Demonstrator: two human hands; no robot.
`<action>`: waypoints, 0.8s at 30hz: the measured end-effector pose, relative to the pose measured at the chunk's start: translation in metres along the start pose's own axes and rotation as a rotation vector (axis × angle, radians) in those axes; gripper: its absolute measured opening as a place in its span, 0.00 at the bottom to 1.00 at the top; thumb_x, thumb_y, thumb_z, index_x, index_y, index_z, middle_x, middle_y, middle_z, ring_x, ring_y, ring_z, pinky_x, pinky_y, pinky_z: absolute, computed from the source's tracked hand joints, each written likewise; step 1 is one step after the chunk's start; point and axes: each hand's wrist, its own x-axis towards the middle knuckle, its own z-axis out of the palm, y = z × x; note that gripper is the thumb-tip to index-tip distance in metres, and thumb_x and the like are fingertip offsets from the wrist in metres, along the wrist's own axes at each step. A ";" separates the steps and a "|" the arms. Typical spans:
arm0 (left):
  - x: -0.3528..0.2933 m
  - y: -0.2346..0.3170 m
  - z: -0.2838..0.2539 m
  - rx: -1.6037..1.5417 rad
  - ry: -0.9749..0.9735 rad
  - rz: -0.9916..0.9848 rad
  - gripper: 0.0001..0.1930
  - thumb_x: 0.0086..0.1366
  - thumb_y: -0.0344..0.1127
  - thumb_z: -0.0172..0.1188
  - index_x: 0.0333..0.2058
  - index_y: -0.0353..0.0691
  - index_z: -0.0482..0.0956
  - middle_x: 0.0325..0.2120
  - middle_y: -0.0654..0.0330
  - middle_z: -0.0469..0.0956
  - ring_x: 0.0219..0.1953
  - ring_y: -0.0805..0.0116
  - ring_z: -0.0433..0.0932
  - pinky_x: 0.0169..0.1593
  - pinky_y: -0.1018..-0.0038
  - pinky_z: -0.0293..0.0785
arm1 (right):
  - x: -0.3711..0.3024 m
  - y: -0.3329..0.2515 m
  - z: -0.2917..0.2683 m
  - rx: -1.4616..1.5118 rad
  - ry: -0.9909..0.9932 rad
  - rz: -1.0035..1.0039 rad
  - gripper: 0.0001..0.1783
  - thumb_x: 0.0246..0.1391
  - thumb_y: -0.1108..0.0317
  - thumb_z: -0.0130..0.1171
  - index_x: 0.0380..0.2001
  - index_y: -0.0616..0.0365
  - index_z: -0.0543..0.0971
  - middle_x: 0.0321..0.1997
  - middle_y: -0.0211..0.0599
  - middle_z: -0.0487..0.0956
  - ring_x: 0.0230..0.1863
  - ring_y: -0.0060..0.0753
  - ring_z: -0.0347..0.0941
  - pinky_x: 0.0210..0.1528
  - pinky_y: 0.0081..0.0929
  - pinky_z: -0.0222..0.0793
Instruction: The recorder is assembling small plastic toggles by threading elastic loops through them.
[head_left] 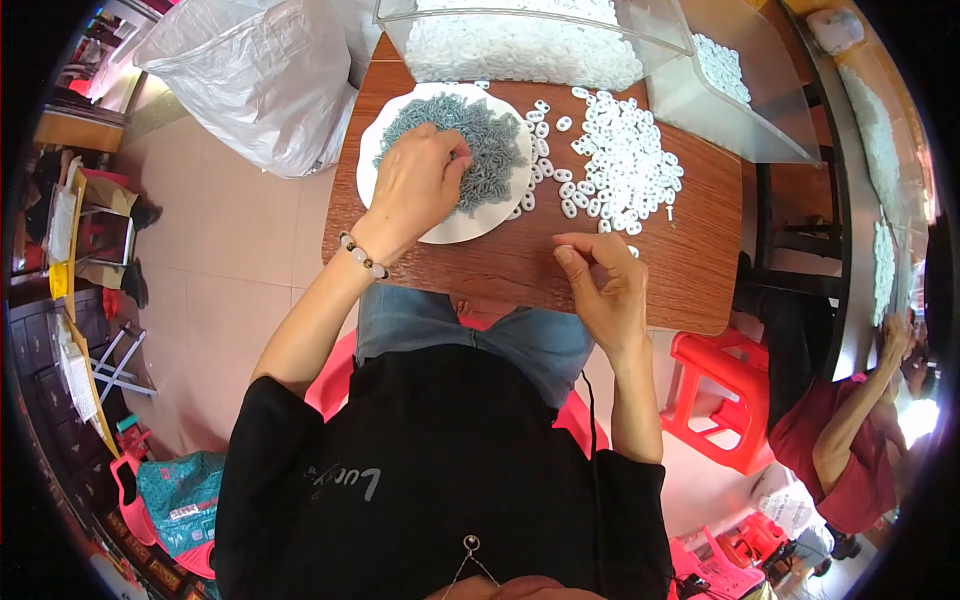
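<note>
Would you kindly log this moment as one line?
left hand: in grey screws on white plate | right hand: pinching small white piece

Wood-grain table [520, 270] with a dull sheen — matt white plastic rings [625, 165], grey metal screws [490, 140], clear glossy plastic bin [660, 40].

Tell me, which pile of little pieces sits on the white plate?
The grey pile, under the left hand. The white rings lie loose on the bare wooden table.
</note>
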 end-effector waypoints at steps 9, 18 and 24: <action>0.003 -0.007 -0.008 -0.389 0.010 -0.306 0.07 0.58 0.33 0.62 0.25 0.34 0.79 0.17 0.59 0.74 0.18 0.69 0.69 0.25 0.72 0.65 | 0.006 -0.001 0.008 0.039 -0.042 -0.018 0.07 0.56 0.71 0.61 0.37 0.60 0.82 0.29 0.33 0.80 0.29 0.20 0.71 0.35 0.19 0.67; -0.007 -0.004 -0.037 -1.305 -0.167 -0.645 0.07 0.64 0.35 0.59 0.32 0.39 0.76 0.22 0.74 0.66 0.22 0.85 0.60 0.23 0.86 0.54 | 0.048 -0.023 0.030 0.265 -0.166 0.125 0.10 0.58 0.69 0.59 0.41 0.62 0.80 0.28 0.29 0.79 0.32 0.15 0.72 0.36 0.16 0.67; -0.018 0.018 -0.044 -1.363 -0.195 -0.620 0.08 0.65 0.37 0.58 0.33 0.38 0.75 0.24 0.72 0.66 0.24 0.85 0.60 0.24 0.87 0.53 | 0.065 -0.038 0.047 0.371 -0.168 0.084 0.10 0.57 0.67 0.62 0.38 0.61 0.81 0.27 0.26 0.78 0.30 0.13 0.70 0.33 0.15 0.65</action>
